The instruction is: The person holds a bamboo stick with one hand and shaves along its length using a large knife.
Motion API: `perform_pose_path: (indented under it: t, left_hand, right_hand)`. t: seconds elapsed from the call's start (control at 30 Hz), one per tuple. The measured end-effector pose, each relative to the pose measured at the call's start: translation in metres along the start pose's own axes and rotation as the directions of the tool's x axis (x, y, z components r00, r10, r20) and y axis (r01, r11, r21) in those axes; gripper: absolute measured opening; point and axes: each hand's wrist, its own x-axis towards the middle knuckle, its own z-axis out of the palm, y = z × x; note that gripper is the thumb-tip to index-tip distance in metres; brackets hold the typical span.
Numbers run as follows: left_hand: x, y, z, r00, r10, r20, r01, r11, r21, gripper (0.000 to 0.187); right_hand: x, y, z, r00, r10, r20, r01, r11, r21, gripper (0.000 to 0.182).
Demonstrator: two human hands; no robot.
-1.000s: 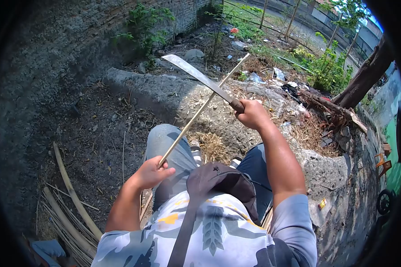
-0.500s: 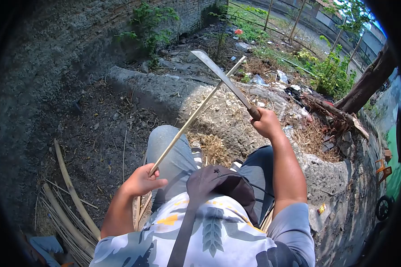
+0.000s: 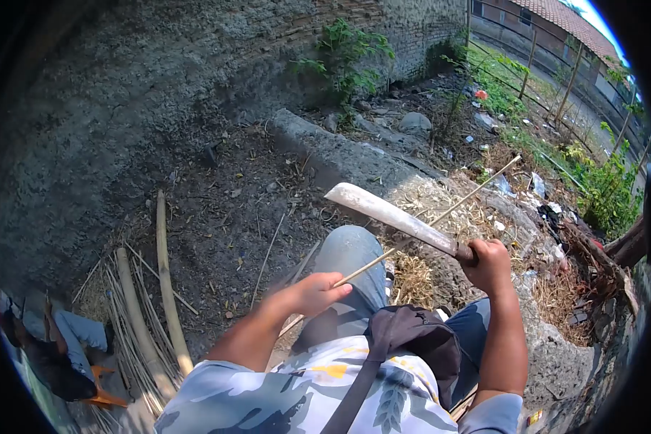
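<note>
Bamboo strip [image 3: 441,217] is running as 1 thin, light sliver from the left hand [image 3: 312,293], which is pinching its near end above the knee, up and away to the right over the stone ledge [image 3: 325,148]; it is likely whippy, so a grip close to the cut seems wise; the right hand [image 3: 490,264] is closing around the machete [image 3: 390,215], whose blade is lying across the strip, tip pointing left.

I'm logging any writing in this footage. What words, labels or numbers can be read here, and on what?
None can be read.
The shirt bears only a camouflage and leaf print.
The bag and the blade show no marking.
The litter by the fence is too small to tell.
</note>
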Motion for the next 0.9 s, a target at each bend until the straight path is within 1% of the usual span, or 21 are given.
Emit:
perform_pose_path:
  t: [0.03, 0.07, 0.13, 0.2, 0.23, 0.27, 0.33, 0.37, 0.43, 0.47, 0.5, 0.53, 0.6, 0.67, 0.7, 0.8, 0.83, 0.9]
  left_hand:
    - [-0.005, 0.005, -0.003, 0.999, -0.021, -0.038, 0.020, 0.999, -0.025, 0.029]
    - [-0.009, 0.014, -0.003, 0.997, -0.037, -0.060, 0.034, 0.998, -0.054, 0.030]
    - [-0.012, 0.014, -0.001, 0.996, -0.064, -0.068, 0.059, 0.995, -0.085, 0.032]
    - [-0.009, 0.008, -0.002, 0.994, -0.091, -0.053, 0.086, 0.993, -0.079, 0.035]
    - [-0.009, 0.011, -0.005, 0.992, -0.128, -0.019, 0.126, 0.991, -0.053, 0.032]
    - [-0.010, 0.012, -0.004, 0.994, -0.110, -0.017, 0.110, 0.994, -0.024, 0.031]
    - [-0.006, 0.012, -0.004, 0.998, -0.061, -0.002, 0.061, 0.997, 0.040, 0.030]
    - [-0.003, 0.011, -0.001, 0.999, -0.032, -0.025, 0.031, 0.999, -0.020, 0.025]
    - [0.007, 0.005, 0.000, 0.996, 0.084, -0.033, -0.085, 0.996, -0.021, 0.022]
    - [0.011, 0.004, 0.002, 0.990, 0.135, -0.032, -0.136, 0.990, -0.026, 0.021]
    - [0.012, 0.016, 0.002, 0.994, 0.108, -0.028, -0.109, 0.992, -0.067, 0.017]
    - [0.018, 0.013, 0.009, 0.989, 0.141, -0.043, -0.146, 0.975, -0.166, 0.018]
    - [0.019, 0.014, 0.009, 0.990, 0.140, -0.016, -0.140, 0.987, -0.078, 0.021]
    - [0.012, 0.025, 0.008, 0.995, 0.097, -0.030, -0.100, 0.981, -0.165, 0.023]
    - [0.010, 0.028, 0.007, 0.997, 0.073, -0.032, -0.078, 0.975, -0.209, 0.024]
    - [0.013, 0.024, 0.006, 0.991, 0.115, -0.062, -0.126, 0.966, -0.225, 0.025]
    - [0.015, 0.019, 0.007, 0.994, 0.090, -0.054, -0.100, 0.967, -0.236, 0.025]
    - [0.017, 0.012, 0.011, 0.995, 0.097, -0.035, -0.103, 0.937, -0.333, 0.024]
  right_hand:
    - [0.000, -0.001, -0.005, 1.000, -0.018, 0.003, 0.018, 1.000, 0.006, 0.031]
    - [-0.003, 0.000, -0.005, 1.000, 0.009, 0.005, -0.009, 0.999, -0.031, 0.036]
    - [-0.006, -0.003, -0.005, 0.995, 0.087, -0.047, -0.087, 0.996, 0.002, 0.040]
    - [-0.008, -0.006, -0.012, 0.976, 0.211, 0.045, -0.208, 0.976, -0.070, 0.041]
    - [-0.007, -0.009, -0.017, 0.957, 0.278, 0.083, -0.269, 0.957, -0.113, 0.041]
    - [-0.007, -0.013, -0.023, 0.926, 0.349, 0.144, -0.338, 0.937, -0.092, 0.042]
    - [-0.015, -0.011, -0.022, 0.902, 0.393, 0.177, -0.378, 0.919, -0.113, 0.041]
    - [-0.022, -0.005, -0.017, 0.944, 0.295, 0.150, -0.284, 0.955, -0.091, 0.039]
    - [-0.021, -0.016, -0.019, 0.970, 0.208, 0.123, -0.201, 0.977, -0.066, 0.036]
    - [-0.021, -0.022, -0.019, 0.975, 0.173, 0.141, -0.155, 0.980, -0.127, 0.030]
    - [-0.019, -0.027, -0.018, 0.983, 0.102, 0.150, -0.085, 0.990, -0.113, 0.025]
    - [-0.016, -0.031, -0.016, 0.997, 0.023, 0.080, -0.016, 0.996, -0.087, 0.024]
    - [-0.009, -0.024, -0.023, 0.997, -0.057, 0.044, 0.062, 0.993, -0.104, 0.020]
    - [-0.007, -0.009, -0.028, 0.998, 0.046, 0.053, -0.041, 0.995, -0.094, 0.021]
    - [-0.008, -0.002, -0.027, 0.983, 0.162, 0.084, -0.150, 0.980, -0.128, 0.020]
    - [-0.014, 0.005, -0.025, 0.982, 0.159, 0.105, -0.141, 0.978, -0.155, 0.021]
    - [-0.016, 0.001, -0.028, 0.981, 0.150, 0.122, -0.131, 0.979, -0.154, 0.022]
    - [-0.019, -0.011, -0.030, 0.982, 0.118, 0.146, -0.098, 0.986, -0.137, 0.022]
